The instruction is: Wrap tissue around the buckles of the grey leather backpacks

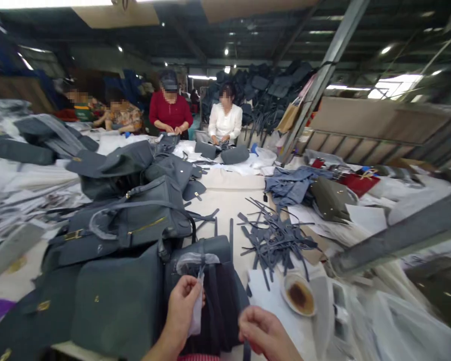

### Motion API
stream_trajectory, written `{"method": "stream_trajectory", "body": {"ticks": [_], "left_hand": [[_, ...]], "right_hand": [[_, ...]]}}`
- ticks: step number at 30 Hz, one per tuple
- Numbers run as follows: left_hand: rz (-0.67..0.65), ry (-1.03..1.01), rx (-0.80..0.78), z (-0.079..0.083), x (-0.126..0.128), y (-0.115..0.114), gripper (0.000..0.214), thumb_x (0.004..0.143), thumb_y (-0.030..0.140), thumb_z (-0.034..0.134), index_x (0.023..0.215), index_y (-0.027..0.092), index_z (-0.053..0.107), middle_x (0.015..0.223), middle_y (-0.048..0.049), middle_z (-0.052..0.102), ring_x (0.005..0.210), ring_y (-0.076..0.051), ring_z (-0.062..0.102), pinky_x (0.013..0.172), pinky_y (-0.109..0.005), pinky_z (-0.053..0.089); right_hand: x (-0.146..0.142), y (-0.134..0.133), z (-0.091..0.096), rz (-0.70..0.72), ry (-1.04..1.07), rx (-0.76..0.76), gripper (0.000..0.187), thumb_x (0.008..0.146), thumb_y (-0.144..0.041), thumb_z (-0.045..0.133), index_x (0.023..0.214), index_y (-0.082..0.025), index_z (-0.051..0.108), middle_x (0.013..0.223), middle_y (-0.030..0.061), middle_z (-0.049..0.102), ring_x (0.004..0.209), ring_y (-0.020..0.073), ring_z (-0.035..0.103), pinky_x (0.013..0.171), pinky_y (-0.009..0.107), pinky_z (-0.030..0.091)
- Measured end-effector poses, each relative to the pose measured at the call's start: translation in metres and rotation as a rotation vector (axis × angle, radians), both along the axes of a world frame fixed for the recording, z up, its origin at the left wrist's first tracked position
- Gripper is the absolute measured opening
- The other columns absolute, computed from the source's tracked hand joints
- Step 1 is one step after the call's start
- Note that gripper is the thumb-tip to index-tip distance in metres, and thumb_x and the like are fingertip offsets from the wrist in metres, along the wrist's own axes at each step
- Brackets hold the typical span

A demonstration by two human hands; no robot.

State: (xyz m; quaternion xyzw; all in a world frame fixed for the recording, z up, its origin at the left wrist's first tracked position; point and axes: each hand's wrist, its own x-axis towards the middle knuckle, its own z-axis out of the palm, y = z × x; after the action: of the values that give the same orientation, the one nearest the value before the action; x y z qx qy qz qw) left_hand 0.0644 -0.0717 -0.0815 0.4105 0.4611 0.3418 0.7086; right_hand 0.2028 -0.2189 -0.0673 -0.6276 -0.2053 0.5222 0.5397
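Note:
My left hand (184,303) is closed in a pinch around a thin, whitish strip of wrapping (196,318) that hangs down from the fingers. Behind it lies a dark blue-grey bag (220,245), its handle (195,260) covered in clear film. Long dark straps (218,296) run down the bag's near side. To the right of the bag, my right hand (265,331) has its fingers curled together, slightly blurred; whether anything is between them I cannot make out. Close on the left is a large dark green-grey bag (116,296) with a flap.
More bags (150,213) pile up on the left. A heap of loose straps (278,240) and a bowl of brown stuff (299,296) lie to the right. A grey metal beam (398,230) crosses the right side. Several people (171,108) work across the table (229,195).

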Motion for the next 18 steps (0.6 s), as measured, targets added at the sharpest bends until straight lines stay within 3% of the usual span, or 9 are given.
{"method": "stream_trajectory", "body": {"ticks": [3, 6, 12, 14, 18], "left_hand": [[0.011, -0.013, 0.057, 0.002, 0.000, -0.007, 0.039, 0.053, 0.043, 0.084, 0.059, 0.018, 0.056, 0.050, 0.0047, 0.054, 0.048, -0.011, 0.050, 0.049, -0.022, 0.041], [-0.011, -0.012, 0.160, -0.002, -0.005, -0.012, 0.036, 0.060, 0.042, 0.082, 0.059, 0.017, 0.056, 0.053, 0.0041, 0.053, 0.051, -0.010, 0.049, 0.050, -0.021, 0.038], [-0.077, 0.047, 0.328, -0.001, -0.021, -0.017, 0.023, 0.080, 0.040, 0.066, 0.073, 0.018, 0.061, 0.069, -0.0017, 0.063, 0.065, -0.016, 0.058, 0.061, -0.024, 0.044], [-0.083, 0.081, 0.380, 0.007, -0.027, -0.017, 0.017, 0.082, 0.037, 0.064, 0.085, 0.020, 0.064, 0.076, -0.0044, 0.068, 0.071, -0.019, 0.062, 0.068, -0.027, 0.046], [-0.084, 0.082, 0.500, 0.019, -0.040, -0.013, 0.029, 0.079, 0.033, 0.067, 0.106, 0.023, 0.070, 0.085, -0.0088, 0.072, 0.082, -0.024, 0.064, 0.083, -0.032, 0.046]], "right_hand": [[-0.022, 0.058, 0.037, 0.178, -0.108, 0.125, 0.011, 0.070, -0.026, 0.062, 0.061, -0.018, 0.063, 0.057, -0.0022, 0.063, 0.055, 0.0114, 0.052, 0.056, 0.023, 0.036], [-0.029, 0.090, 0.042, 0.219, -0.316, 0.073, 0.012, 0.066, -0.019, 0.059, 0.055, -0.018, 0.061, 0.052, -0.0041, 0.058, 0.053, 0.0116, 0.050, 0.055, 0.023, 0.037], [-0.023, 0.103, 0.021, 0.256, -0.374, 0.001, 0.011, 0.066, -0.022, 0.060, 0.056, -0.018, 0.063, 0.054, -0.0014, 0.065, 0.055, 0.0149, 0.057, 0.056, 0.025, 0.041], [-0.024, 0.105, 0.024, 0.253, -0.377, -0.012, 0.012, 0.065, -0.022, 0.060, 0.054, -0.019, 0.061, 0.053, -0.0015, 0.065, 0.055, 0.0150, 0.058, 0.056, 0.025, 0.041], [-0.029, 0.109, 0.035, 0.236, -0.379, -0.029, 0.013, 0.064, -0.021, 0.060, 0.051, -0.019, 0.060, 0.051, -0.0022, 0.063, 0.054, 0.0145, 0.056, 0.056, 0.025, 0.039]]}}
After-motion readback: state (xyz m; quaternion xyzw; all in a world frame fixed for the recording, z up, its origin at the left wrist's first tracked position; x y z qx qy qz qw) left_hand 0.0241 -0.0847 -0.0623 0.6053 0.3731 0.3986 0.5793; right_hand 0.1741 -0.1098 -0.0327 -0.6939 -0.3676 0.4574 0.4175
